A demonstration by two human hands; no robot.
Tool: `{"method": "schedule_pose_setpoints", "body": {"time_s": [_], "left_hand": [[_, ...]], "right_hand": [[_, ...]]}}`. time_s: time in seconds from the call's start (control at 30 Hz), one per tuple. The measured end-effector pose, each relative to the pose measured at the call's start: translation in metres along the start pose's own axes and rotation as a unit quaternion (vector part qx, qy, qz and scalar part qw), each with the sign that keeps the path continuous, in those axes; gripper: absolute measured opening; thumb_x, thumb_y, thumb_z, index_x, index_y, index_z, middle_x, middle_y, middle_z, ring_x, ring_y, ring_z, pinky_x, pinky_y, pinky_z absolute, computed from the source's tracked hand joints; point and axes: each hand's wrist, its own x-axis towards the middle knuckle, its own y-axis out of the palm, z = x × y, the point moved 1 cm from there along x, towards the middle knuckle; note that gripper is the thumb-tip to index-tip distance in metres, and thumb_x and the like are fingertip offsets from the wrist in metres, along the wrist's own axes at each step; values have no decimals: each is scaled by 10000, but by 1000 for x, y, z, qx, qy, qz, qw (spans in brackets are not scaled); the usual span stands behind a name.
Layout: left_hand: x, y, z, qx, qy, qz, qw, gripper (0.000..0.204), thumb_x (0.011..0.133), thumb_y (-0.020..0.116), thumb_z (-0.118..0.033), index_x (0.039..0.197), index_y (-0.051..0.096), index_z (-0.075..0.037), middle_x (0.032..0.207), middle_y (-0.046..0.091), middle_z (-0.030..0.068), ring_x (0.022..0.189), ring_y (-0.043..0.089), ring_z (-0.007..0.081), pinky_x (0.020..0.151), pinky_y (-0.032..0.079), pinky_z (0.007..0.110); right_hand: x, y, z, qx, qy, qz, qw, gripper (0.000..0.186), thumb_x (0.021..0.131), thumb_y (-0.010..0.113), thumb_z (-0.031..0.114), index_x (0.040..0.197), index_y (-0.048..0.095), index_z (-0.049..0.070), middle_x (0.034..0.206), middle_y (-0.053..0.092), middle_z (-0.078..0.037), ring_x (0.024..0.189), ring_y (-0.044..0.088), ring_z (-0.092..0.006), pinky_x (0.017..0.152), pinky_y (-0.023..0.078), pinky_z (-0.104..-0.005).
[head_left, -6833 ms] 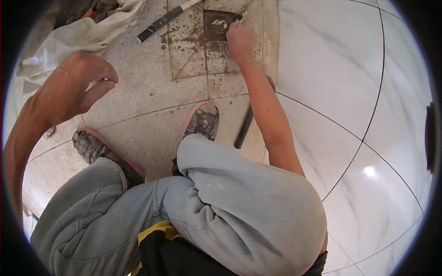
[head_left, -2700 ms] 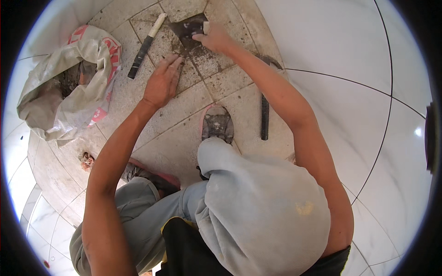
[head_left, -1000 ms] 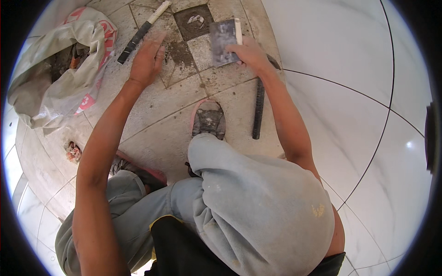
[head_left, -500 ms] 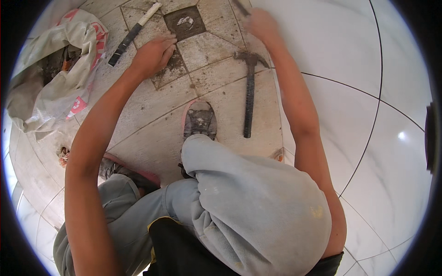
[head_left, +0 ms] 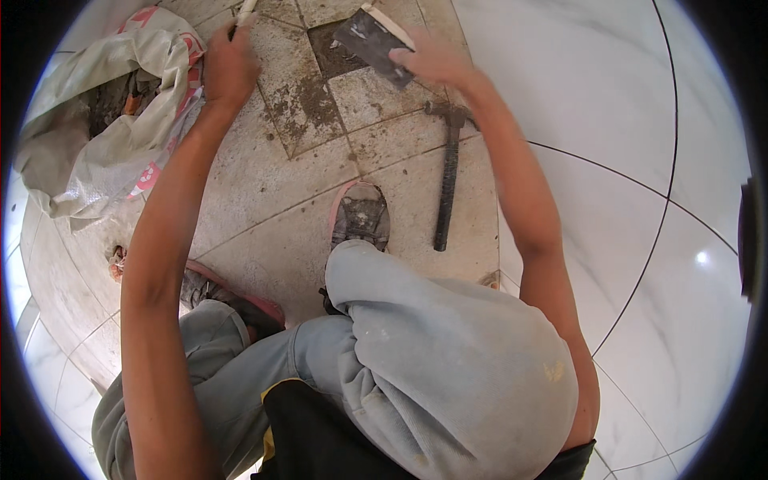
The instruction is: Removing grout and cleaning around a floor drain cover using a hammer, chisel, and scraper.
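Observation:
My right hand (head_left: 436, 62) grips a small flat tile piece (head_left: 370, 44) by its right side. Its dark face carries pale smears, and one edge is light; it is tilted over the square hole (head_left: 324, 62) in the floor and hides part of it. At the upper left, my left hand (head_left: 230, 70), slightly blurred, is closed around a stick (head_left: 246, 11) with a pale end; its dark part is mostly hidden by the fingers. A claw hammer (head_left: 450, 172) with a dark handle lies on the tiles below my right hand.
An open whitish sack (head_left: 60, 172) with rubble (head_left: 124, 104) inside stands at the left. Loose dirt (head_left: 300, 116) covers the tiles near the hole. My shoe (head_left: 362, 214) is planted in the middle, and glossy white tiles (head_left: 592, 176) spread to the right.
My left hand has moved up and left from beside the hole and taken hold of the stick. My right hand has brought the tile piece leftward over the hole.

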Motion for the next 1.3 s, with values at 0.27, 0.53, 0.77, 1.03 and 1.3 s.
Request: {"method": "schedule_pose_setpoints", "body": {"time_s": [0.27,0.53,0.77,1.03,1.3], "left_hand": [[46,-13,-98,-370,-68,197,905,313,907,658,-214,1183,653,-66,957,635,159,857,607,307,806,491,444],[51,55,-63,-318,-167,227,905,306,873,658,-122,1145,648,18,888,653,206,844,617,340,800,475,465],[71,43,-67,-222,-151,239,933,304,887,656,-129,1159,644,5,993,684,256,977,655,404,854,497,468],[60,57,-45,-504,13,181,845,350,883,668,-148,1205,655,-12,1024,695,265,998,662,416,853,506,494],[66,48,-75,-154,-107,358,915,311,879,664,-148,1162,682,-23,975,699,259,936,674,406,812,512,494]], "right_hand": [[75,-20,-33,19,-249,83,965,417,752,759,297,1019,693,-16,886,698,-222,807,671,-369,717,517,-451],[136,29,-50,262,-158,7,952,352,775,748,199,1040,680,-22,877,712,-147,837,663,-218,760,516,-355],[106,34,-24,202,-82,-74,973,324,800,671,119,1092,661,-21,895,706,-162,864,675,-249,801,520,-384],[96,38,-32,186,-97,-76,975,331,797,680,195,1074,685,15,970,719,-194,911,692,-335,816,520,-426],[98,43,-42,156,-56,-40,985,359,795,718,251,1073,688,25,980,716,-208,965,685,-355,856,519,-432]]}}
